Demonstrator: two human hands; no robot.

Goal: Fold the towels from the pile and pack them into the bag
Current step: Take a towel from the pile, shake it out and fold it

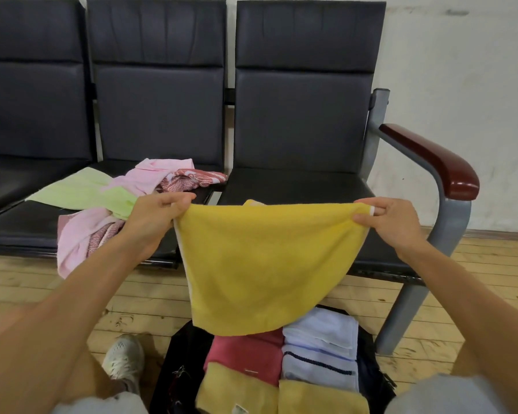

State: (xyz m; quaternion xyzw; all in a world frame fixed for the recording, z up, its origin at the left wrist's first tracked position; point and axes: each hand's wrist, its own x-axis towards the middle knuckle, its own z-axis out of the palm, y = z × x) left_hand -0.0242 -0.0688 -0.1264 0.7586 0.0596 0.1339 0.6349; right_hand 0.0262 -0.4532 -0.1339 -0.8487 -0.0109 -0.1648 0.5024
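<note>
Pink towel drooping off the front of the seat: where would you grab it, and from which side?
Pinch the pink towel at its lower hanging corner, coming from the front. That part droops free over the seat edge; higher up it is tangled with the green towel and a red patterned cloth. Left hand and right hand now hold the yellow towel.

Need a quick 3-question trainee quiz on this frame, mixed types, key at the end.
1. True or false: the left hand and right hand both pinch the yellow towel at its top edge.
2. Where is the unfolded pile? A on the bench seat, B on the floor, C on the armrest.
3. Fill in: the folded red towel lies in the ___.
Key: 1 true; 2 A; 3 bag.
</note>
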